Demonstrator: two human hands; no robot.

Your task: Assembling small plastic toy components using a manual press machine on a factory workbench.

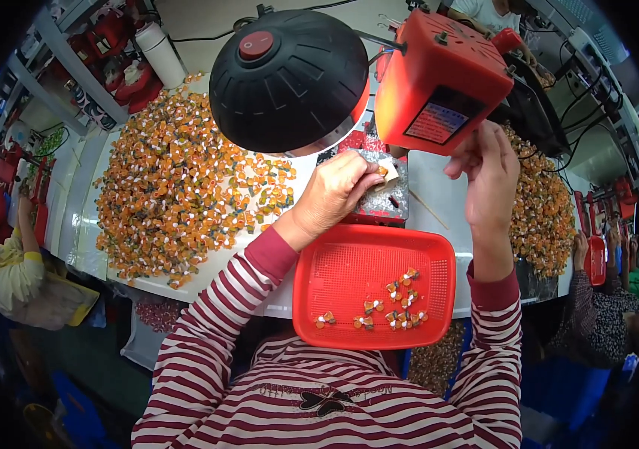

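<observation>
Nearest, a person in striped sleeves [207, 337] is working at a pale worktop [450, 198], with a shallow red basket [334, 262] sitting in front of the body. A small scatter of orange, white and dark pieces [407, 321] is lying in its near half, mostly toward the right, leaving most of the basket bare.

Just beyond the basket, a speckled grey plate on a red machine base [368, 219] is supporting a small pale block [390, 168], where one orange piece [383, 171] is showing. The left hand [332, 191] is bunching its fingers there, thumb and forefinger pinched close; whether it is gripping the piece or the block, I cannot tell. The right hand [488, 176] is hanging loosely curled beneath a red machine head [439, 82]; some fingertips are hiding against it, so I cannot tell whether it is gripping anything. A black domed lamp [289, 82] is looming to the left.

Farther out, a huge heap [169, 187] of similar pieces is covering the left side, and another heap [540, 206] is spreading on the right. Judging by these, the basket is only beginning to fill, one piece is being handled, and far more are waiting
</observation>
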